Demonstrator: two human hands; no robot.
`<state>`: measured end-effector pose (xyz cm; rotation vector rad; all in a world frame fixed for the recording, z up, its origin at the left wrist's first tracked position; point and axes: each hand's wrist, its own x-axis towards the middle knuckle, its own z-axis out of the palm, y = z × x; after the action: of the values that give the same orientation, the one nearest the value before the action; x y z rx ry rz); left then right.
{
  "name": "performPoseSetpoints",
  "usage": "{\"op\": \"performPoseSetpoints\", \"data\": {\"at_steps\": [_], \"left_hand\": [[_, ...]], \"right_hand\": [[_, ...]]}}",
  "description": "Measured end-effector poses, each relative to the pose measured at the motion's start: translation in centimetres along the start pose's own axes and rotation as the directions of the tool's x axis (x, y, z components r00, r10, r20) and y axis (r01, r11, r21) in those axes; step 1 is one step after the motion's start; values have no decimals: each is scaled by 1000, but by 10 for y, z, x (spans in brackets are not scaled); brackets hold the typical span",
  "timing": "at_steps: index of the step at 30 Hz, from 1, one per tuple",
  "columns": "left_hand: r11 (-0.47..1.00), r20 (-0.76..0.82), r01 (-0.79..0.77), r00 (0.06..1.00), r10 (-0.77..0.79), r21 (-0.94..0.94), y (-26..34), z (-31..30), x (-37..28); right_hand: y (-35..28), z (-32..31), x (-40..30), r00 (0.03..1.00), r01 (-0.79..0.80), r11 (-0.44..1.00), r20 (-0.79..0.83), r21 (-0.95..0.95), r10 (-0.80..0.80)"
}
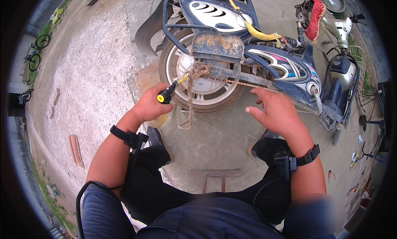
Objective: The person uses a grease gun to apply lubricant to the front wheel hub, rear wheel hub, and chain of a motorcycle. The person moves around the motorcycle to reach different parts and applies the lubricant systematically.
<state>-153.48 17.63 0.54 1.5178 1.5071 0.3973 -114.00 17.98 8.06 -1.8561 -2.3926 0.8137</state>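
My left hand [152, 104] grips a black hand tool [167, 94] with a yellow end cap and a thin yellow shaft. The shaft's tip reaches the rusty bracket [200, 70] by the rear wheel hub. Below that bracket hang a coil spring [189, 84] and a rusty stand leg [190, 113]. A rusty drive chain [238, 82] runs rightward from the bracket, across the cast rear wheel [217, 102] of a blue-and-white electric bike [214, 14]. Fingers apart and holding nothing, my right hand [276, 110] hovers close to the chain; whether a fingertip touches it is unclear.
A yellowish round object [159, 120] is partly hidden beneath my left hand. To the right are the bike's crank and pedal [327, 119] and front body [342, 70]. Yellow-wrapped cable [262, 34] lies over the frame. A screwdriver [329, 176] and a brick [76, 150] lie on the ground.
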Motion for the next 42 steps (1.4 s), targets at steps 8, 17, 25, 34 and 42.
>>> {"op": "performPoseSetpoints", "data": {"at_steps": [8,17,25,34,42], "left_hand": [[999,-26,45,999,-45,17,7,5,-2],[997,-6,37,999,-36,70,13,9,6],[999,-66,-20,998,22,44,1,10,2],[1000,-108,-23,994,25,14,-1,7,1],[999,-139,-44,989,47,24,-1,6,-1]], "right_hand": [[-4,-3,0,999,-5,1000,32,25,4],[-3,-5,-1,999,-24,999,32,38,23],[-2,-4,0,999,-15,999,32,37,14],[-1,-1,-1,1000,-14,999,16,30,14],[-4,-5,-2,999,-9,1000,43,16,8]]}}
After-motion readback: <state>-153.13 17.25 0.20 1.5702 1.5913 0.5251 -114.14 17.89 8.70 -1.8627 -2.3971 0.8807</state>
